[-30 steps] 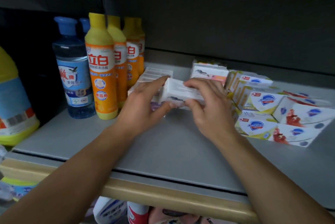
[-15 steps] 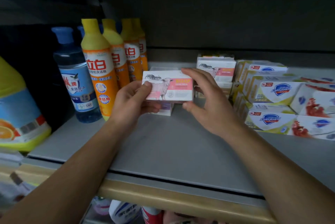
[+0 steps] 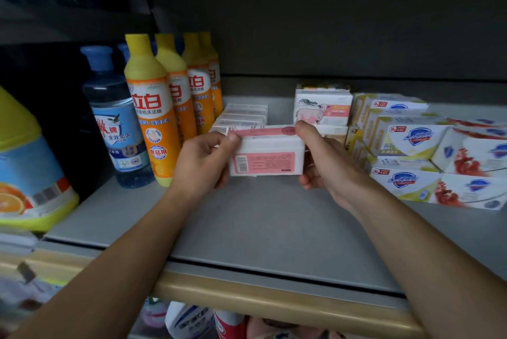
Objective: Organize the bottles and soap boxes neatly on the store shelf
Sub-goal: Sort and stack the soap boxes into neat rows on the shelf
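Left hand [image 3: 204, 163]: thumb curled over top left edge of pink-and-white soap box [image 3: 267, 153], gripped firmly.
Right hand [image 3: 326, 163]: fingers wrapped round box's right end.
Soap box: held above grey shelf [image 3: 247, 223], barcode side up, clear of the surface.
Behind: flat row of white boxes [image 3: 242, 116]; sheep-print stack [image 3: 322, 111] just beyond the right fingers.
Left: orange dish-soap bottles [image 3: 153, 116], blue bottle [image 3: 115, 124].
Right: Safeguard boxes [image 3: 411, 144], jumbled.

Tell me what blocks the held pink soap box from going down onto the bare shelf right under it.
Nothing visible does. The left hand and right hand hold the pink soap box above bare grey shelf. The flat soap boxes lie behind it, the orange bottles to its left.
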The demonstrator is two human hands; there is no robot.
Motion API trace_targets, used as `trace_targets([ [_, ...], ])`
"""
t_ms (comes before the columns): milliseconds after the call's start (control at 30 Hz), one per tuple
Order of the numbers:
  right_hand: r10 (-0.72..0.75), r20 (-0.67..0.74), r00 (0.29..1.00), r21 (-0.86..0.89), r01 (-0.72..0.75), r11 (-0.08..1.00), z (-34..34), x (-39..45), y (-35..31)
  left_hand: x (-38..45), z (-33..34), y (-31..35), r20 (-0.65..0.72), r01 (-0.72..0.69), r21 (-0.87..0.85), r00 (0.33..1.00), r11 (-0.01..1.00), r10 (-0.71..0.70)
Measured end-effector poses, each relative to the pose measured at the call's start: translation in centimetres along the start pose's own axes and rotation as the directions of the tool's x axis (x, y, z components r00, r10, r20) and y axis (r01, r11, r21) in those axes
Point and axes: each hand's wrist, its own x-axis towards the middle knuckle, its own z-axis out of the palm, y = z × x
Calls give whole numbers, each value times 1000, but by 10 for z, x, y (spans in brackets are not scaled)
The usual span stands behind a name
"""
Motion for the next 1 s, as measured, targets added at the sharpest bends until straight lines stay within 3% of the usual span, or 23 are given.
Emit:
trace_targets([
  [200,-25,12,1000,132,23,991,-1,2,-1,0,-2,1,13,-35,-13,999,999,35],
  [267,-95,-6,995,215,94,972,-4,3,-3,-1,-2,2,39,-48,-110,998,993,52],
  [367,-244,-20,970,306,238,922,-8,7,-3,0,-4,5,118,63,-311,993,948,-27],
  [500,-369,19,929,190,359,914,-7,3,-1,2,-4,6,175,190,-411,976,892,-128],
  [667,-452,53,890,-87,455,886,8,-4,6,6,-5,1,102,185,-503,983,844,-154],
  [800,-443,48,895,-77,445,892,16,-2,9,8,-7,-1,114,124,-600,991,790,-69],
  [900,-383,-45,923,-72,379,923,15,2,13,8,-7,-1,138,78,-645,990,760,16],
  [1000,-396,-100,913,-23,396,918,13,4,12,7,-6,1,138,85,-638,990,765,5],
])
